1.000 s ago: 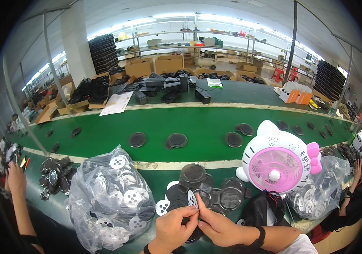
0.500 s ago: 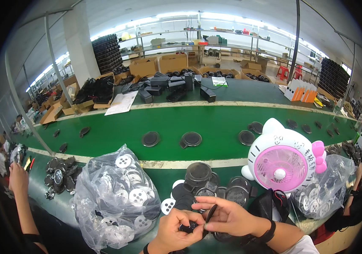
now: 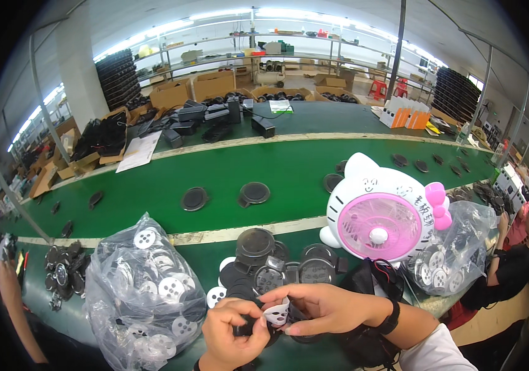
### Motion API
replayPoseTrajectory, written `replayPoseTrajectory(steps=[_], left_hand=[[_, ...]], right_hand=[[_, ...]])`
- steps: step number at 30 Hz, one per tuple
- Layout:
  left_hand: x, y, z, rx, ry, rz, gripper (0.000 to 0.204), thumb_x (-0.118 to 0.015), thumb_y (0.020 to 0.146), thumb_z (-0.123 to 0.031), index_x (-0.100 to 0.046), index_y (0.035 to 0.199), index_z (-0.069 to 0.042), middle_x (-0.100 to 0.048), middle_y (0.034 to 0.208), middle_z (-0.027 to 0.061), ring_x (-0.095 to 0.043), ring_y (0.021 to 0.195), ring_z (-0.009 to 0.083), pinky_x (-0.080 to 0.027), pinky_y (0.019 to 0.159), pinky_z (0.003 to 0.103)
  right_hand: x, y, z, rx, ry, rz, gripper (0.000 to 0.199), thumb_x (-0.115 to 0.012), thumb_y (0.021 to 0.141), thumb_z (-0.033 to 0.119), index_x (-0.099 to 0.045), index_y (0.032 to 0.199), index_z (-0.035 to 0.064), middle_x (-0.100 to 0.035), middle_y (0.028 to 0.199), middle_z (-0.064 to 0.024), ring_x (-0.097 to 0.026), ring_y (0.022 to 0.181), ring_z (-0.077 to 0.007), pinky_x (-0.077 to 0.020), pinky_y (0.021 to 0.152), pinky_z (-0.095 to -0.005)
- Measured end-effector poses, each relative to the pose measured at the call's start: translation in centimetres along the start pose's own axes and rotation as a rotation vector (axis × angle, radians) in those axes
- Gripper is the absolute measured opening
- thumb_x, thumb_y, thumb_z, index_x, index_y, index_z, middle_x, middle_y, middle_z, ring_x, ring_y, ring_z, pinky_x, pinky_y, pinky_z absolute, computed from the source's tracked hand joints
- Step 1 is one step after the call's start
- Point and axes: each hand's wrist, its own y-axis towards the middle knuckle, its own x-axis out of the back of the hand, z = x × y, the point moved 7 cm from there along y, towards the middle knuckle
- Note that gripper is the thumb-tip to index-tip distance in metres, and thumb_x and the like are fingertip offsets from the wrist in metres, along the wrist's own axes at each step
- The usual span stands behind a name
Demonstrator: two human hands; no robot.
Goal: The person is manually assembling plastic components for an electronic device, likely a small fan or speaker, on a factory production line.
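Observation:
My right hand (image 3: 326, 310) holds a small white disc with dark holes (image 3: 276, 314), tilted between the fingers and thumb. Close beside it, my left hand (image 3: 233, 332) is closed in a pinch; a dark patch shows among its fingers, too unclear to name. Just beyond both hands lies a pile of round black parts (image 3: 256, 245), some with a small side tab. Several white discs peek out at the pile's left edge, one white disc (image 3: 216, 297) lying nearest my left hand. To the left stands a clear plastic bag (image 3: 100, 290) full of white discs with holes.
A white and pink cat-shaped fan (image 3: 373, 179) stands behind my right hand, with another bag of discs (image 3: 472, 247) beside it. Round black parts (image 3: 194, 199) sit on the green conveyor belt (image 3: 134, 213). A co-worker (image 3: 518, 260) sits at the right; another person's arm (image 3: 17, 315) is at the left.
The view has swung to the right, so the scene sits further left. A dark disc stood edge-on in my right hand; now a white disc's face shows there.

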Motion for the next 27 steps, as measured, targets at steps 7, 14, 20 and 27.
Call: replayPoseTrajectory(steps=[7, 14, 20, 27], left_hand=[[-2.5, 1.1, -1.7, -0.059, 0.132, 0.217, 0.029, -0.085, 0.066, -0.016, -0.068, 0.089, -0.009, -0.064, 0.102, 0.0118, -0.061, 0.089, 0.0284, -0.048, 0.076, 0.039], [-3.2, 0.7, -0.6, 0.289, -0.329, -0.062, 0.012, -0.071, 0.083, 0.001, -0.060, 0.087, -0.001, -0.062, 0.105, 0.0140, -0.060, 0.086, 0.0214, -0.048, 0.074, 0.032], [-7.9, -1.1, -2.0, 0.077, 0.090, 0.130, 0.010, -0.067, 0.082, 0.000, -0.060, 0.083, -0.005, -0.061, 0.094, 0.0092, -0.056, 0.069, 0.0201, -0.047, 0.061, 0.030], [-17.3, -4.1, -2.0, -0.242, 0.619, 0.735, 0.005, -0.063, 0.074, -0.019, -0.063, 0.077, -0.014, -0.061, 0.091, 0.0000, -0.057, 0.080, 0.0168, -0.039, 0.060, 0.033]], right_hand=[[0.3, -2.4, 0.0, -0.056, -0.012, -0.043, 0.084, -0.077, 0.092, 0.011, -0.027, 0.159, 0.0038, -0.056, 0.124, -0.0044, -0.054, 0.105, -0.0083, -0.0487, 0.089, -0.0256], [0.6, -7.1, 1.6, -0.161, 0.237, 0.048, 0.080, -0.075, 0.090, 0.005, -0.032, 0.158, 0.0016, -0.055, 0.138, -0.0085, -0.058, 0.110, -0.0134, -0.0513, 0.096, -0.0282], [3.0, -10.7, 2.1, -0.138, 0.294, -0.001, 0.096, -0.083, 0.085, 0.020, -0.026, 0.161, 0.0042, -0.051, 0.148, -0.0152, -0.061, 0.112, -0.0161, -0.0520, 0.096, -0.0300], [6.7, -12.4, 2.0, 0.031, 0.219, -0.349, 0.071, -0.067, 0.098, 0.020, -0.032, 0.157, 0.0042, -0.055, 0.141, -0.0184, -0.064, 0.108, -0.0176, -0.0551, 0.091, -0.0318]])
